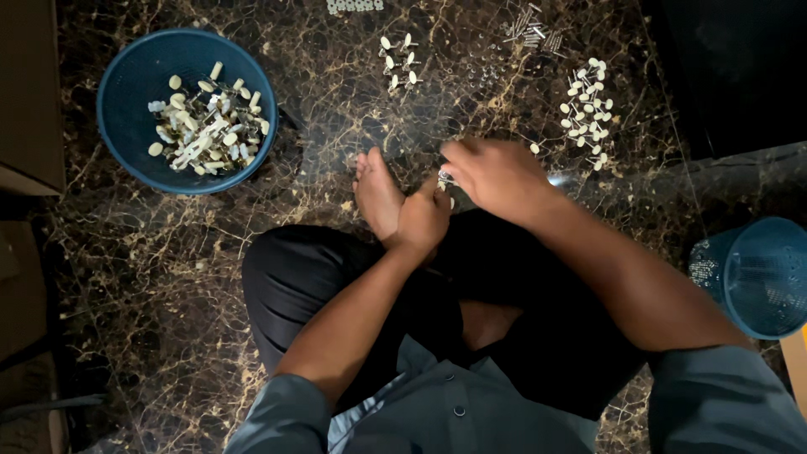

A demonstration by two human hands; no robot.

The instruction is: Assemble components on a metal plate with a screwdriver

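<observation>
I sit cross-legged on a dark marble floor. My left hand and my right hand meet over my bare foot, both pinching one small metal and cream piece between the fingertips. A loose cream cap lies just beyond my right hand. Farther out, a scatter of small cream pieces lies on the floor to the right, and a smaller group of cream pieces lies straight ahead.
A round blue basket with several cream and metal parts stands at the far left. A second blue basket lies on its side at the right. Thin metal pins lie at the far edge. Brown boxes line the left side.
</observation>
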